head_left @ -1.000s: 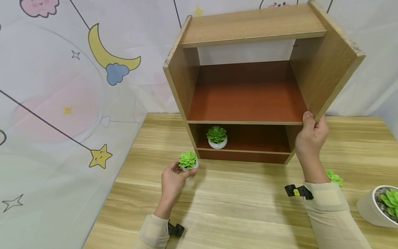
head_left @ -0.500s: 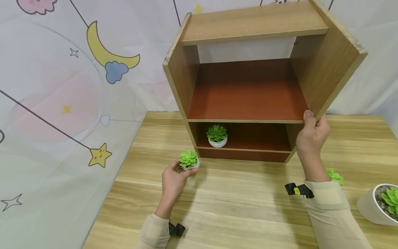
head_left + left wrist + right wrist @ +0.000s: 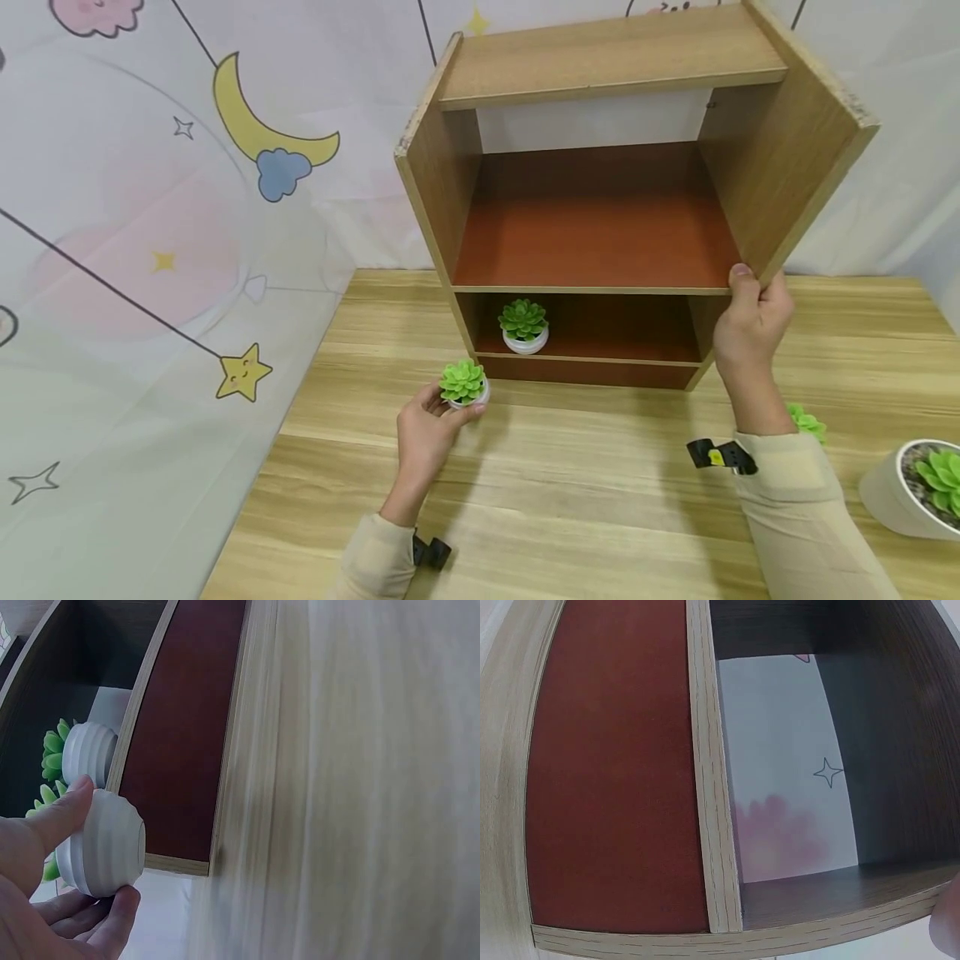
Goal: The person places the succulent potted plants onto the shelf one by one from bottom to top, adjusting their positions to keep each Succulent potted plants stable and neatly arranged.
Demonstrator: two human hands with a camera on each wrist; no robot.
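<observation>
My left hand (image 3: pixel 427 433) holds a small potted succulent (image 3: pixel 462 382) with a white pot, in front of the lower left corner of a wooden shelf (image 3: pixel 588 372). The left wrist view shows the thumb on one side of its white pot (image 3: pixel 109 844) and curled fingers on the other. A second potted succulent (image 3: pixel 523 325) stands at the left of the shelf's lower compartment. My right hand (image 3: pixel 752 342) grips the edge of the shelf's right side panel, thumb inside at the middle board; some of its fingers are hidden behind the panel.
On the wood-grain table (image 3: pixel 570 492), a larger white pot (image 3: pixel 888 500) with a green plant stands at the right edge. Green leaves (image 3: pixel 806 422) show partly behind the right wrist. A patterned cloth (image 3: pixel 135 350) hangs at the left and back.
My left hand has moved slightly to the right and toward the shelf with the potted succulent. The right hand keeps its grip on the shelf's side panel.
</observation>
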